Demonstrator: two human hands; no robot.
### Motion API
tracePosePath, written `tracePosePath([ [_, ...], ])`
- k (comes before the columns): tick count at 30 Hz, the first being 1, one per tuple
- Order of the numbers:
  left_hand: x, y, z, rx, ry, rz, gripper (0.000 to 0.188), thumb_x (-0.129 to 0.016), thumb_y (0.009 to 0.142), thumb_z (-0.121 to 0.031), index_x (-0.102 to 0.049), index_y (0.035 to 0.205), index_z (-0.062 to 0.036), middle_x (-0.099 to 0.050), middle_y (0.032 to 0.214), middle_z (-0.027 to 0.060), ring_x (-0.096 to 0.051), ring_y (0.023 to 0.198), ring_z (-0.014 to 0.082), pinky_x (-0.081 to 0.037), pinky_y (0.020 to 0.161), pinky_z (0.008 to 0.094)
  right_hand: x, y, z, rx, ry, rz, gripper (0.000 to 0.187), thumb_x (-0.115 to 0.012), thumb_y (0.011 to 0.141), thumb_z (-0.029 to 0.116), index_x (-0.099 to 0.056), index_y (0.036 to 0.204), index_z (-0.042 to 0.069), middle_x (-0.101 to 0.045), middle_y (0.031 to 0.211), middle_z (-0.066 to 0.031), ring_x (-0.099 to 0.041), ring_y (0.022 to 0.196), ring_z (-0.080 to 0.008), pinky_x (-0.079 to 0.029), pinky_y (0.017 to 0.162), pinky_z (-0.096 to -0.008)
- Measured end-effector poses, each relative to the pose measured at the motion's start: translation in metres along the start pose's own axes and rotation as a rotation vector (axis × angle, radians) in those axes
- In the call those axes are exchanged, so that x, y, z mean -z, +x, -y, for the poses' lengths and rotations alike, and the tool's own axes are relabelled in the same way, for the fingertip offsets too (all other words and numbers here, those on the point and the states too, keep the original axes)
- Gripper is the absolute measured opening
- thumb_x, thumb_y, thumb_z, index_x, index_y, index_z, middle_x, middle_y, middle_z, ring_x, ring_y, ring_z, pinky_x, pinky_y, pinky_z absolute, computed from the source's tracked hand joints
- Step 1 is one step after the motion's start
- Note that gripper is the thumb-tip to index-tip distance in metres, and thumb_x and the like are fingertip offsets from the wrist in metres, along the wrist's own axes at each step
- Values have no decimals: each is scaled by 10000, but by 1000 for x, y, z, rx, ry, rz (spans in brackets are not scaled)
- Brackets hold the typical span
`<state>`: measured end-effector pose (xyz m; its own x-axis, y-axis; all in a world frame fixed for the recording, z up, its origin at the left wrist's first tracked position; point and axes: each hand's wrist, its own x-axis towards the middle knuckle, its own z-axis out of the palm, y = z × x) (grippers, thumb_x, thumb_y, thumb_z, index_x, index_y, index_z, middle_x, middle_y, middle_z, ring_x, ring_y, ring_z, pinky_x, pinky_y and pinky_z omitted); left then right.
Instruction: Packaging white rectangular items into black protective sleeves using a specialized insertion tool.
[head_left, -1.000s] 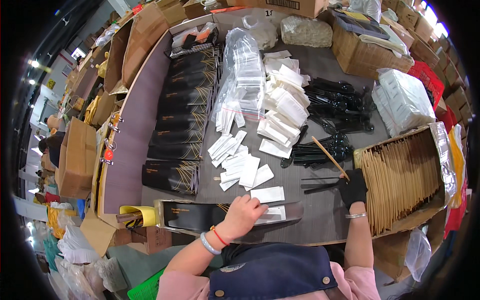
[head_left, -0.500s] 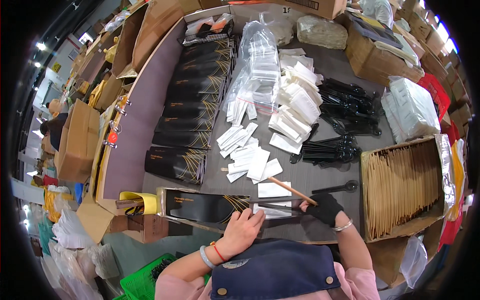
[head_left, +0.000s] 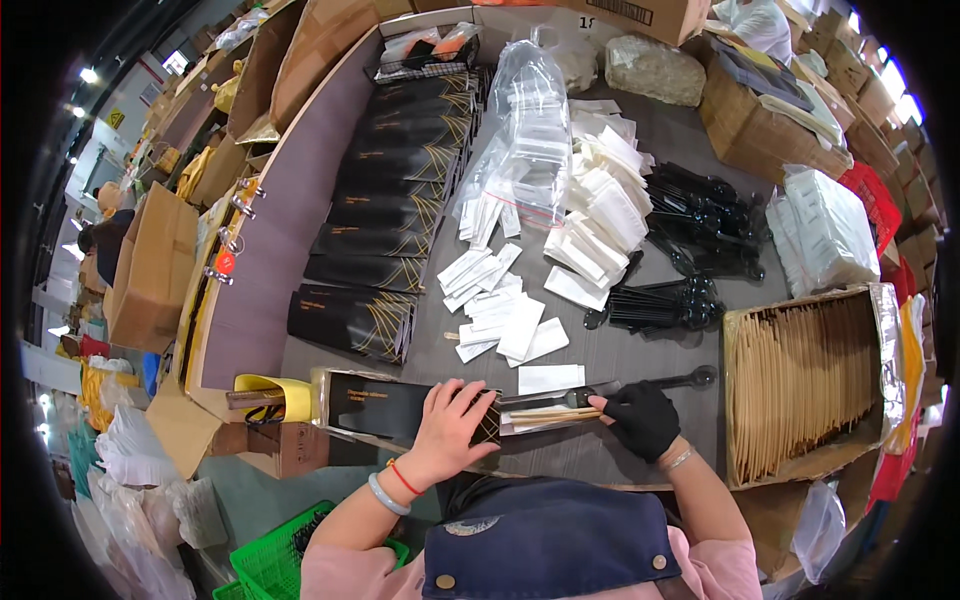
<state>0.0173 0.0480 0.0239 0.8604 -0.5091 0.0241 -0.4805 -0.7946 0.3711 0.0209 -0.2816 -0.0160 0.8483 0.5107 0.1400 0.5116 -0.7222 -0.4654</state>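
Observation:
My left hand [head_left: 452, 425] lies flat with fingers spread on a black printed paper sleeve [head_left: 375, 410]. The sleeve sits in a long low open box [head_left: 322, 385]. In a black fingerless glove, my right hand [head_left: 643, 420] pinches wooden chopsticks [head_left: 550, 415] and a black plastic spoon [head_left: 576, 398] together. These point left, over a white paper packet [head_left: 520, 428], toward the sleeve's right end; whether their tips are inside it I cannot tell. Another black spoon [head_left: 695, 378] lies beyond my right hand. A single white packet [head_left: 550, 378] lies just behind the chopsticks.
Stacked black sleeves [head_left: 385, 205] line the left side. White packets [head_left: 600, 220] and a clear bag [head_left: 525, 130] fill the middle, beside black spoon bundles [head_left: 665, 305]. At right stands a carton of chopsticks [head_left: 800, 390]. A yellow holder [head_left: 290, 400] sits left of the box.
My left hand has shifted left onto the sleeve and its fingers have spread. The chopsticks, slanted before, now lie nearly level alongside the spoon, pointing at the sleeve.

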Motion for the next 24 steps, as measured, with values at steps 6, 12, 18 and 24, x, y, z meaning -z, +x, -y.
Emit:
tracePosePath([
  [6,-26,26,-13,-72,-60,-62,730,-842,605,-293,-562,1236,-56,-521,1252,76,-463,1127,284,-359,976,456,-34,40,32,161,346,-37,355,-673,817,61,-616,1162,122,-672,977,-126,-634,893,-314,-515,762,-395],
  [12,-17,32,-27,-50,22,17,775,-848,585,-224,-525,1274,-71,-504,1245,76,-463,1128,281,-363,970,434,-41,10,10,-333,553,-80,96,-723,776,62,-670,855,48,-664,808,-92,-651,781,-260,-518,735,-317],
  [18,-18,46,-19,-173,86,24,703,-825,580,-205,-574,1234,-148,-517,1170,91,-474,1068,296,-391,904,420,-46,39,45,-181,499,-138,506,-823,681,299,-595,1068,66,-591,1036,-106,-574,946,-300,-467,822,-388],
  [24,28,66,-18,-277,166,363,266,-685,640,-169,-681,905,-165,-548,963,111,-550,924,312,-466,750,421,-2,35,47,-121,-69,24,637,-810,592,437,-582,1096,122,-576,1040,-78,-543,1015,-294,-383,879,-463],
])
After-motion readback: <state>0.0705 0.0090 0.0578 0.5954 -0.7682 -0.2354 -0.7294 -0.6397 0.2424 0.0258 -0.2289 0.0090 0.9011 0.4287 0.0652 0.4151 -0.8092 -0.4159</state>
